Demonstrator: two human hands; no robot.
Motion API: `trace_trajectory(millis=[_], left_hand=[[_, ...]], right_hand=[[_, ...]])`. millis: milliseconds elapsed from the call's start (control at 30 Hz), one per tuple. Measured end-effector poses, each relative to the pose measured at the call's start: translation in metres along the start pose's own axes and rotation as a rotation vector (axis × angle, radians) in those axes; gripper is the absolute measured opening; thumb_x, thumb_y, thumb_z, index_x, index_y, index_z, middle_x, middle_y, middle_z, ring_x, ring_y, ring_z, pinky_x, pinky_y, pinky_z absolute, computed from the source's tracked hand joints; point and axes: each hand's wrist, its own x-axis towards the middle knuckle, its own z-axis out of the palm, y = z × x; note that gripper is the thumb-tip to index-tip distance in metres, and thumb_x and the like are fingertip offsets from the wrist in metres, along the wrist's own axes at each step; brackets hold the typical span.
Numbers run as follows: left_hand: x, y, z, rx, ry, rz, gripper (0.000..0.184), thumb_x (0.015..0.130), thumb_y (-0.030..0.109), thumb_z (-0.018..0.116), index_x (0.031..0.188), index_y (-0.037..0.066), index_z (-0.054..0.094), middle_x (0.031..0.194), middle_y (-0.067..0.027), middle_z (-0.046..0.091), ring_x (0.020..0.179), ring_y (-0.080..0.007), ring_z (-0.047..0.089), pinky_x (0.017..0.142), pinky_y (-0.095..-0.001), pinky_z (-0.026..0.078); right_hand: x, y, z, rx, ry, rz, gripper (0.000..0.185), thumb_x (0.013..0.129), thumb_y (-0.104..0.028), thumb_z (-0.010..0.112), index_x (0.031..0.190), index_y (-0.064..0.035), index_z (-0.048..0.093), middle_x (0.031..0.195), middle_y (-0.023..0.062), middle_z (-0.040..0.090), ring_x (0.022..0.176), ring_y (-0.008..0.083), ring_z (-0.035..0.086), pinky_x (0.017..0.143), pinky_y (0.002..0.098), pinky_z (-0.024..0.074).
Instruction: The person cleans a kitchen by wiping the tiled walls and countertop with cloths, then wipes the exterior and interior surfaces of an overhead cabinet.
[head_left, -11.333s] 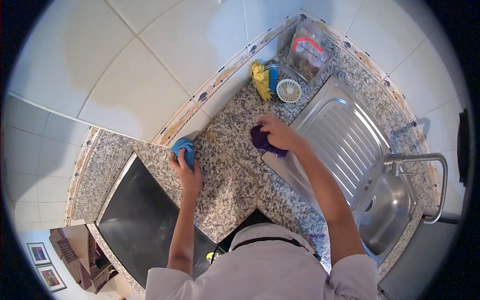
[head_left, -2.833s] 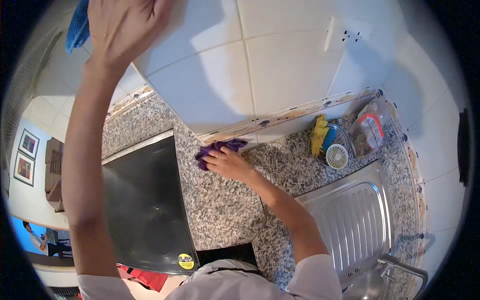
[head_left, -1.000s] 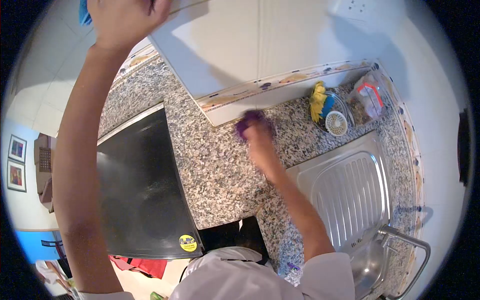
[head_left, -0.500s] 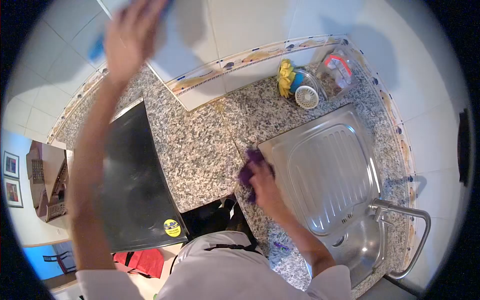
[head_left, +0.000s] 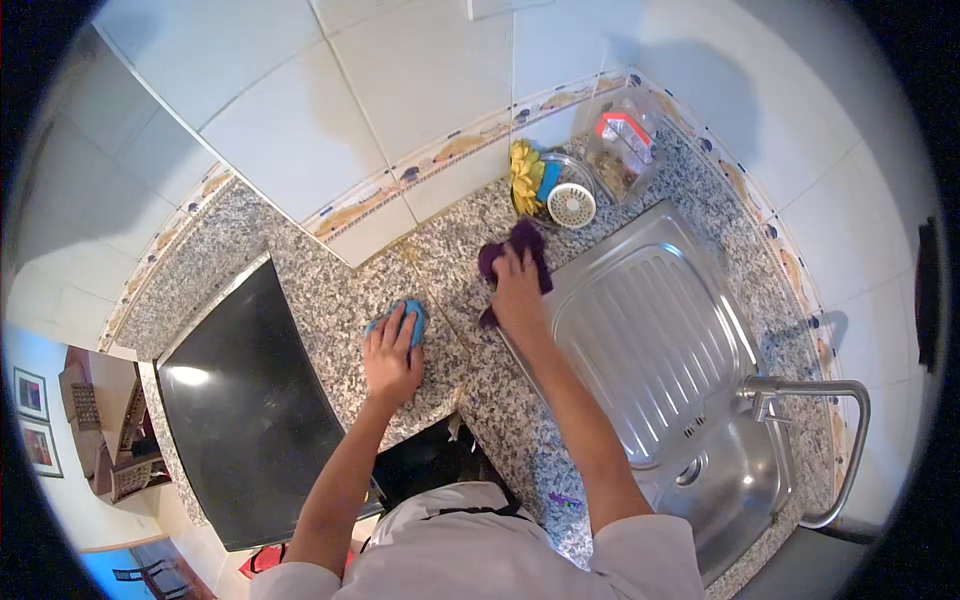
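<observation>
My left hand (head_left: 392, 362) lies on the speckled granite counter (head_left: 340, 300), its fingers over a bright blue cloth (head_left: 413, 312) that it holds against the stone. Only the cloth's edges show around the fingertips. Farther right, my right hand (head_left: 517, 290) grips a bunched dark purple cloth (head_left: 530, 242) just left of the steel sink's drainboard (head_left: 640, 330). Part of the purple cloth hangs out on the left of that hand, and its underside is hidden.
A yellow flower-shaped item (head_left: 525, 175), a white strainer-like piece (head_left: 571, 205) and a clear container with a red rim (head_left: 622, 140) stand by the tiled wall. A black cooktop (head_left: 250, 400) lies left; a curved faucet (head_left: 850, 450) rises at the right.
My left hand has come down from the wall at the upper left onto the counter with the blue cloth. My right hand has slid the purple cloth farther back, toward the strainer-like piece.
</observation>
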Motion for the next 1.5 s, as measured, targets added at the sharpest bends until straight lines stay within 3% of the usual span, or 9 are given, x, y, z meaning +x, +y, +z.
trace_trajectory(millis=[200,400,467,633,733,800,867,1033,1500], left_hand=[[0.000,-0.002,0.000,-0.028,0.002,-0.015,0.054,0.072,0.013,0.056,0.125,0.010,0.050,0.133,-0.0100,0.045,0.115,-0.0319,0.045,0.096,-0.0476,0.035],[0.000,-0.002,0.001,-0.008,0.004,-0.031,0.053,0.072,0.013,0.056,0.125,0.010,0.050,0.131,-0.0109,0.046,0.114,-0.0314,0.046,0.096,-0.0467,0.035],[0.001,-0.002,-0.002,-0.016,0.028,-0.011,0.053,0.071,0.014,0.057,0.124,0.010,0.051,0.131,-0.0111,0.047,0.113,-0.0315,0.046,0.095,-0.0463,0.036],[-0.005,-0.008,0.004,-0.030,0.052,-0.020,0.050,0.070,0.014,0.058,0.120,0.010,0.054,0.129,-0.0113,0.049,0.112,-0.0319,0.047,0.094,-0.0454,0.037],[-0.002,-0.009,0.003,-0.050,0.077,-0.026,0.049,0.069,0.015,0.059,0.118,0.010,0.056,0.127,-0.0103,0.050,0.112,-0.0314,0.047,0.094,-0.0453,0.036],[-0.002,-0.006,0.001,-0.063,0.066,-0.063,0.049,0.068,0.016,0.059,0.117,0.011,0.057,0.126,-0.0089,0.051,0.111,-0.0311,0.047,0.094,-0.0452,0.036],[-0.002,-0.005,0.002,-0.075,0.069,-0.072,0.049,0.067,0.016,0.060,0.116,0.011,0.057,0.126,-0.0076,0.051,0.110,-0.0308,0.048,0.093,-0.0455,0.036],[0.001,-0.006,0.003,-0.071,0.098,-0.060,0.048,0.067,0.013,0.059,0.115,0.010,0.058,0.126,-0.0080,0.051,0.109,-0.0311,0.048,0.093,-0.0463,0.036],[0.001,-0.005,0.002,-0.084,0.114,-0.070,0.046,0.067,0.013,0.059,0.113,0.010,0.058,0.124,-0.0081,0.052,0.109,-0.0321,0.049,0.095,-0.0475,0.035]], right_hand=[[-0.080,-0.028,-0.032,0.196,-0.304,-0.401,0.030,0.077,-0.005,0.050,0.108,-0.0011,0.053,0.136,0.0191,0.039,0.125,0.0439,0.033,0.107,0.0474,0.0260],[0.009,0.002,0.000,0.050,0.144,0.085,0.027,0.072,0.002,0.050,0.099,-0.0012,0.054,0.135,0.0207,0.039,0.122,0.0445,0.036,0.105,0.0501,0.0266],[0.042,-0.014,0.045,0.108,0.265,-0.041,0.022,0.074,-0.001,0.051,0.096,-0.0022,0.053,0.132,0.0220,0.041,0.120,0.0463,0.036,0.102,0.0502,0.0292],[0.036,-0.082,0.054,0.246,-0.030,-0.487,0.023,0.071,-0.009,0.056,0.093,-0.0064,0.055,0.126,0.0215,0.044,0.111,0.0443,0.042,0.094,0.0504,0.0355],[0.038,-0.065,0.013,0.326,0.034,-0.567,0.027,0.076,-0.018,0.059,0.101,-0.0074,0.053,0.095,0.0188,0.059,0.094,0.0383,0.055,0.078,0.0483,0.0448],[0.046,-0.045,-0.016,0.491,-0.073,0.091,0.029,0.080,-0.027,0.059,0.102,-0.0090,0.054,0.071,0.0143,0.062,0.070,0.0356,0.062,0.061,0.0455,0.0491],[0.059,-0.030,-0.043,0.135,0.180,0.025,0.029,0.085,-0.028,0.052,0.102,-0.0058,0.052,0.054,0.0146,0.059,0.052,0.0343,0.061,0.049,0.0474,0.0476],[0.067,0.028,-0.056,-0.401,0.055,0.223,0.017,0.081,-0.023,0.056,0.086,-0.0085,0.063,0.065,0.0095,0.066,0.058,0.0257,0.066,0.052,0.0405,0.0504],[0.108,0.040,-0.050,-0.685,-0.284,0.089,0.014,0.080,-0.016,0.057,0.077,-0.0159,0.071,0.077,0.0031,0.069,0.072,0.0216,0.068,0.058,0.0400,0.0485]])
